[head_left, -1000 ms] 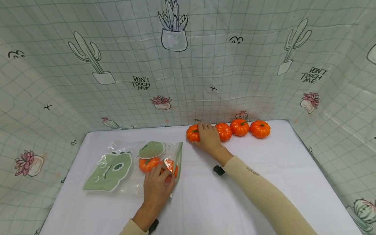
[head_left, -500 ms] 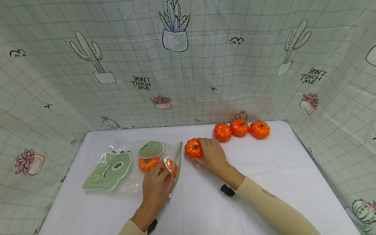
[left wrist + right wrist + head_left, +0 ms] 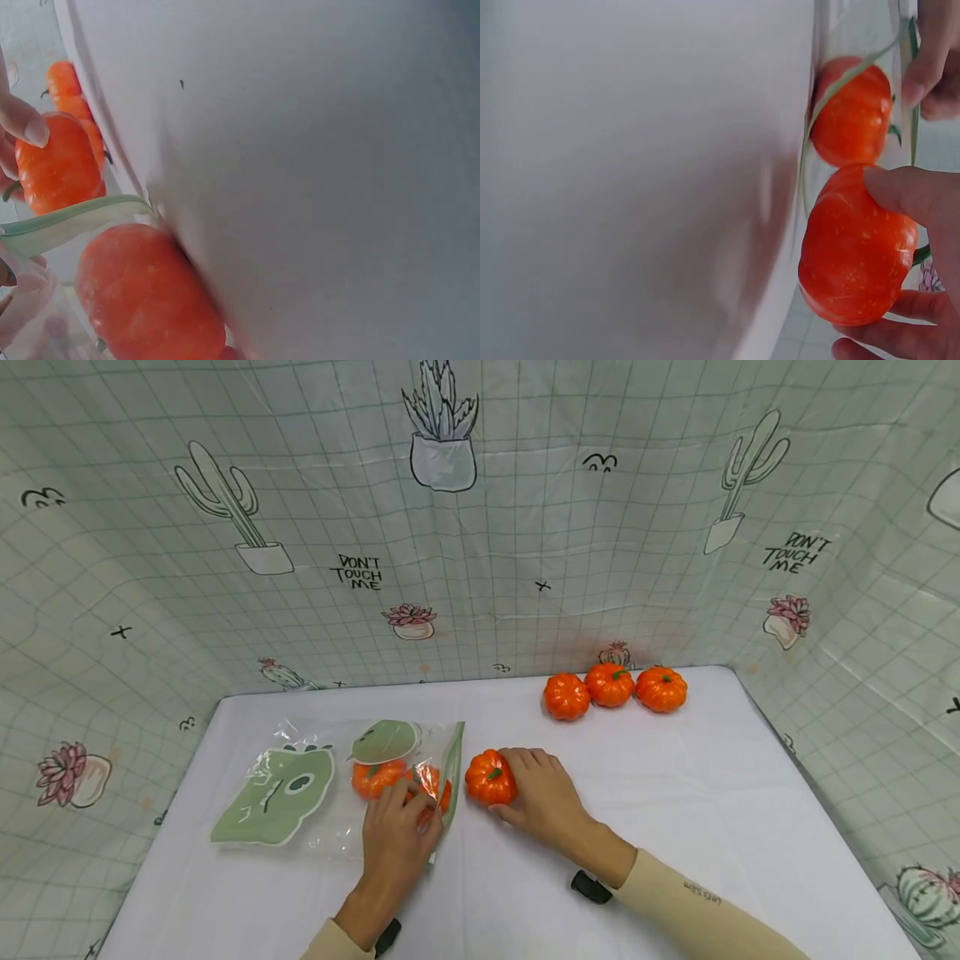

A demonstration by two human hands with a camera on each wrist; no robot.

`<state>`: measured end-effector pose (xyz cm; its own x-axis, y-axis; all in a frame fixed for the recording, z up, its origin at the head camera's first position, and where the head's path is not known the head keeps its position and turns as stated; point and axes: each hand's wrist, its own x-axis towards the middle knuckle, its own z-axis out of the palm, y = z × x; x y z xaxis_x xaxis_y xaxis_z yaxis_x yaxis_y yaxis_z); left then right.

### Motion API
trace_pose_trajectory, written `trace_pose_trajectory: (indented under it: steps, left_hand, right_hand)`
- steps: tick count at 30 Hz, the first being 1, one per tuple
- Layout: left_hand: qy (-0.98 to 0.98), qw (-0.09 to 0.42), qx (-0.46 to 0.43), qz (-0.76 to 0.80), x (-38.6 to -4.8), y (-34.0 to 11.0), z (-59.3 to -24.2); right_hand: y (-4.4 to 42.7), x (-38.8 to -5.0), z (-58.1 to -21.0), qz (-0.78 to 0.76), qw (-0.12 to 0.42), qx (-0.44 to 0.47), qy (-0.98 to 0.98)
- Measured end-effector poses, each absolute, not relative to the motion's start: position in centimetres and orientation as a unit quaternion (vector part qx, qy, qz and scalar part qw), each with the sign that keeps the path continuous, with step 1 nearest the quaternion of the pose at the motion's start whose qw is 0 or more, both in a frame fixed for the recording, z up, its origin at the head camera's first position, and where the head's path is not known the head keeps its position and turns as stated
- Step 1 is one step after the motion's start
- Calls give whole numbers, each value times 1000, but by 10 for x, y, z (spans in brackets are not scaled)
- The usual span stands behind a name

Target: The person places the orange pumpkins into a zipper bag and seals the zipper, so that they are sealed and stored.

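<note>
My right hand [image 3: 543, 797] grips an orange pumpkin [image 3: 491, 777] by its right side, just right of the bag's mouth. In the right wrist view the thumb lies on top of that pumpkin [image 3: 857, 247] and the fingers are beneath. A clear bag [image 3: 330, 839] with green prints lies at the left of the table, its green-edged mouth facing right. My left hand [image 3: 399, 839] pinches the mouth's near edge, and the right wrist view shows the mouth held apart. Inside the bag are a pumpkin [image 3: 375, 779] and another [image 3: 426, 779] nearer the mouth, partly behind the left fingers.
Along the back edge of the white table [image 3: 675, 827] sit three more pumpkins in a row: one [image 3: 566, 697], a middle one [image 3: 610, 684] and a right one [image 3: 661, 689]. A patterned cloth [image 3: 480, 552] rises behind the table and at both sides.
My right hand has brought the leftmost pumpkin of the back row toward the front, beside the bag's mouth. The left hand and the bag have stayed nearly still.
</note>
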<state>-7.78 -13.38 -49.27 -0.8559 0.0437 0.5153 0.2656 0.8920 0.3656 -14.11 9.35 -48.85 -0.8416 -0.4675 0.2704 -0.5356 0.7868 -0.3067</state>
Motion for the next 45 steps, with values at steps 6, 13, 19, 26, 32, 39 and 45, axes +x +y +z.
trace_pose_trajectory:
  steps: [6, 13, 19, 26, 32, 39, 45]
  left_hand:
    - [-936, 263, -85, -217, -79, -134, -493]
    - [-918, 307, -114, -222, -84, -133, -495]
    - [-907, 331, -132, -225, -85, -135, -498]
    - [-908, 327, -132, -229, -85, -135, -499]
    - [-907, 330, -129, -226, -84, -135, -500]
    - [-905, 340, -128, -223, -83, -135, -499]
    - [-908, 334, -125, -222, -82, -134, -498]
  right_hand:
    - [85, -133, -491, 201, 85, 280, -935]
    - [74, -129, -494, 197, 115, 302, -926]
    - [62, -128, -493, 201, 120, 309, -922]
    - [49, -130, -497, 202, 130, 316, -918]
    - [43, -131, -501, 200, 136, 313, -918]
    - [43, -131, -509, 198, 118, 310, -922]
    - [51, -129, -512, 209, 99, 298, -926]
